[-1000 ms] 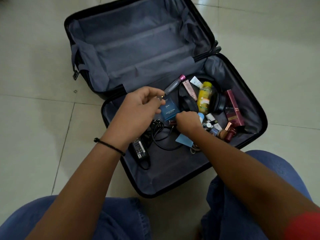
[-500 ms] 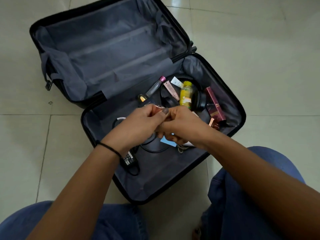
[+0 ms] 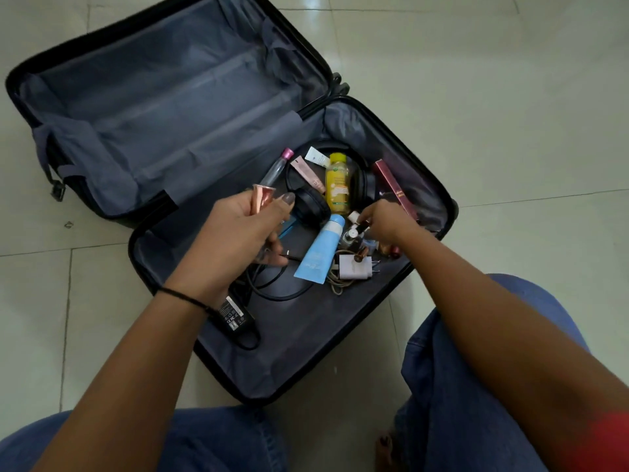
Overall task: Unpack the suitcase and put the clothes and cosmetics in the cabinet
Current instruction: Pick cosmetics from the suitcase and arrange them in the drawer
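A black suitcase point(image 3: 160, 240) lies open on the tiled floor; its far half holds only grey lining. In the near half lie cosmetics: a yellow bottle point(image 3: 337, 183), a light blue tube point(image 3: 318, 255), a pink-capped clear bottle point(image 3: 277, 166), a maroon box point(image 3: 391, 185) and small lipsticks. My left hand point(image 3: 238, 233) grips a rose-gold lipstick point(image 3: 260, 197) above the case. My right hand point(image 3: 386, 221) pinches a small dark bottle point(image 3: 357, 229) among the small items.
Black headphones point(image 3: 311, 206), a white charger plug point(image 3: 354, 267), coiled cables and a black power adapter point(image 3: 233, 315) also lie in the near half. My knees in blue jeans frame the case's front edge. Pale floor tiles surround it.
My hands, together half a second ago, have parted. The left now holds the rose-gold lipstick up; the right has reached back right into the small items. The blue tube is uncovered.
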